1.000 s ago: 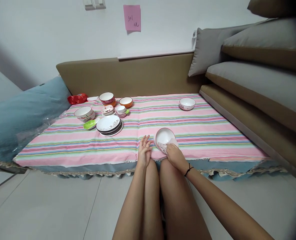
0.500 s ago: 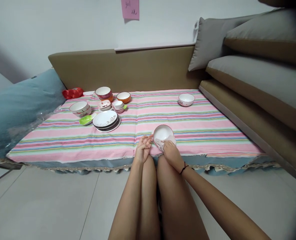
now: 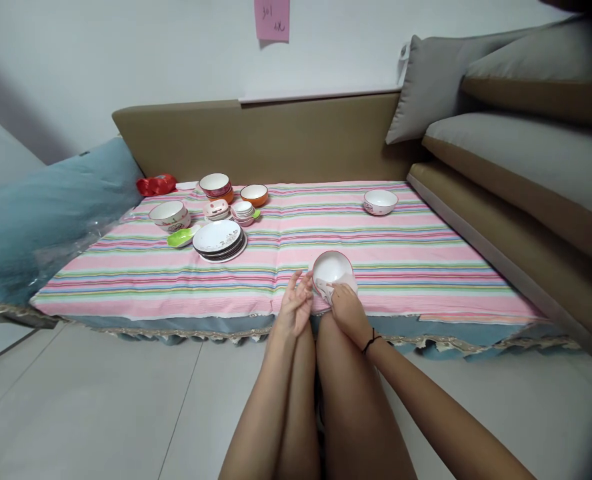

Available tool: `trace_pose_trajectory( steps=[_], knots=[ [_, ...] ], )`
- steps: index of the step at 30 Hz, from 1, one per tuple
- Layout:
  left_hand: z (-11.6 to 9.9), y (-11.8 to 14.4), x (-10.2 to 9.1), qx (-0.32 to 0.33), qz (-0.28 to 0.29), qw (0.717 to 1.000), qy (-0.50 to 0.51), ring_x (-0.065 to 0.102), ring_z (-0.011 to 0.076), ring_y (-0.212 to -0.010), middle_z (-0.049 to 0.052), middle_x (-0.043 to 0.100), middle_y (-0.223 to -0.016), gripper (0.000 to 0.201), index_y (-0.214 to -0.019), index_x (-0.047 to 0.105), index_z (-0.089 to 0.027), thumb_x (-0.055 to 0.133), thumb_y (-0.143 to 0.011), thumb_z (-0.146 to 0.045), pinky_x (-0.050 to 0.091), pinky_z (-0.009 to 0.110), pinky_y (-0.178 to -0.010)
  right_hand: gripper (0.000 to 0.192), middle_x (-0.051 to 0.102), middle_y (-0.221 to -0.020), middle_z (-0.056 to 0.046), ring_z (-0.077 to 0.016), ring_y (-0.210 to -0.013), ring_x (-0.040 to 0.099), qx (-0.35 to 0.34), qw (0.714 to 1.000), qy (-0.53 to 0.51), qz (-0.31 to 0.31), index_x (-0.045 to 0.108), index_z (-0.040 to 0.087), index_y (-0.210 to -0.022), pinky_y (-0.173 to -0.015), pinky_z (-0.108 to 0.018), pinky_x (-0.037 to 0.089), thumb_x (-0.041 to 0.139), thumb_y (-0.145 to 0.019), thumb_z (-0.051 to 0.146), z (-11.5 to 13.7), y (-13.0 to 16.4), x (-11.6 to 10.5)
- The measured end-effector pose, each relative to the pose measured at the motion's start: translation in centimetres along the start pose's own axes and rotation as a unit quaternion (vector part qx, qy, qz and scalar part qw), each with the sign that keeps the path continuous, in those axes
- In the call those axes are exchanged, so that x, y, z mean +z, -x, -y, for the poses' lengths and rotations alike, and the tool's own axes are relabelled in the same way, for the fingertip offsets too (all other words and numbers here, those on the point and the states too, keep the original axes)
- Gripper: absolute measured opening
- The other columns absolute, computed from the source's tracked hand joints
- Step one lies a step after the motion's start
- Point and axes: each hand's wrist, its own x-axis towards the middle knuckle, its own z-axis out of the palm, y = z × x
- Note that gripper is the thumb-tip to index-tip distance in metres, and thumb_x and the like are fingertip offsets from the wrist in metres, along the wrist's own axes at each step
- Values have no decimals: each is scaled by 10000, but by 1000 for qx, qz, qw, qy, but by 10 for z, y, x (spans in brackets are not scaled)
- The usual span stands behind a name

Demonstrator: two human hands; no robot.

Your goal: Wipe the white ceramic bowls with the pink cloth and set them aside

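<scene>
A white bowl [image 3: 330, 265] with a thin red rim sits tilted toward me near the front edge of the bed cover, just beyond my knees. My right hand [image 3: 350, 311] is closed at its near right rim, pinching a thin pale cloth [image 3: 348, 280] against the bowl. Part of the bowl's near wall is hidden by that cloth and the fingers. To the left of the bowl, my left hand [image 3: 297, 303] is open, palm turned up and fingers apart. Its fingertips come close to the rim; whether they touch it I cannot tell.
Stacked plates [image 3: 217, 237], a green dish [image 3: 181, 238], patterned bowls [image 3: 169, 215], small stacked bowls [image 3: 243, 210] and an orange bowl [image 3: 255, 195] stand at left. Another white bowl [image 3: 381, 202] sits at back right. Cushions [image 3: 516, 160] pile up along the right side.
My left hand has turned slightly and its fingers are more spread. My right hand stays on the bowl with the cloth. The whole view has shifted a little.
</scene>
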Motion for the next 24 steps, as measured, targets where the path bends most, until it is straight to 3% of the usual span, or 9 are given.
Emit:
trace_pose_trajectory(
  steps=[3, 7, 10, 15, 24],
  knots=[
    [-8, 29, 32, 21, 24, 999, 43, 473, 76, -704, 47, 586, -1081, 602, -1069, 578, -264, 850, -532, -256, 399, 182, -571, 247, 614, -1091, -112, -219, -1019, 532, 6, 1000, -4, 4, 582, 115, -1106, -928, -408, 404, 450, -900, 147, -2, 2, 2],
    [-29, 61, 72, 98, 55, 991, 70, 423, 99, -678, 40, 556, -937, 361, -972, 594, -262, 746, -674, -396, 367, 196, -524, 202, 597, -1062, -74, -201, -988, 544, 15, 1000, -9, 9, 581, 137, -1046, -904, -410, 412, 475, -922, 255, -3, 5, 3],
    [-45, 75, 91, 170, 43, 984, 22, 430, 111, -723, 31, 541, -970, 323, -917, 563, -272, 743, -650, -245, 387, 212, -580, 201, 602, -1038, -85, -205, -987, 540, 18, 1000, -12, 9, 585, 126, -1027, -906, -411, 407, 456, -929, 245, -3, 5, 4],
    [-59, 88, 105, 249, 59, 966, -39, 443, 115, -755, 29, 543, -1013, 381, -884, 512, -267, 730, -611, -113, 380, 203, -584, 205, 600, -1064, -72, -205, -1005, 540, 26, 1000, -12, 2, 585, 137, -1042, -918, -424, 410, 486, -919, 268, -3, 5, 6],
    [-66, 98, 115, 270, 70, 958, -71, 454, 114, -760, 29, 536, -1029, 406, -928, 511, -282, 730, -629, -116, 381, 203, -573, 214, 600, -1110, -93, -219, -1042, 534, 28, 1000, -13, -2, 588, 129, -1073, -943, -436, 395, 497, -906, 226, -1, 4, 4]
  ],
)
